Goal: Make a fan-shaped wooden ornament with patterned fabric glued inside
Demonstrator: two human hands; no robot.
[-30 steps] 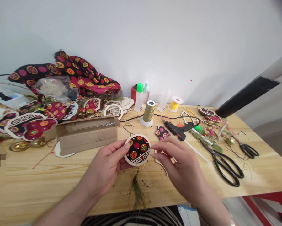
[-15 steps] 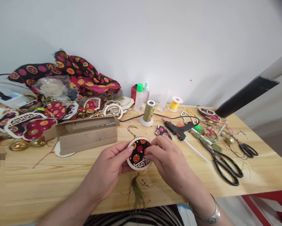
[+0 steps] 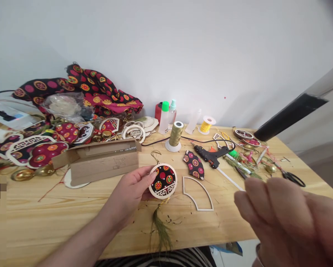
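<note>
My left hand [image 3: 130, 193] holds a round wooden ornament [image 3: 163, 181] by its left edge; its face is black fabric with red and orange dots, and a green tassel [image 3: 160, 230] hangs from it. My right hand [image 3: 288, 218] is raised close to the camera at the lower right, blurred, with nothing visible in it. On the wooden table [image 3: 44, 218] beside the ornament lie a fan-shaped wooden frame [image 3: 198, 193] and a matching fabric piece [image 3: 194, 164]. A black glue gun [image 3: 212, 154] lies just beyond them.
A cardboard box [image 3: 99, 161] sits left of the ornament. Patterned fabric [image 3: 94, 91], finished ornaments and brass bells crowd the back left. Thread spools [image 3: 176, 134], glue bottles [image 3: 164, 115], black scissors [image 3: 292, 177] and scraps lie at the back and right.
My right hand has let go of the ornament and swung right and up toward the camera, uncovering the wooden frame and fabric piece. My left hand still holds the ornament.
</note>
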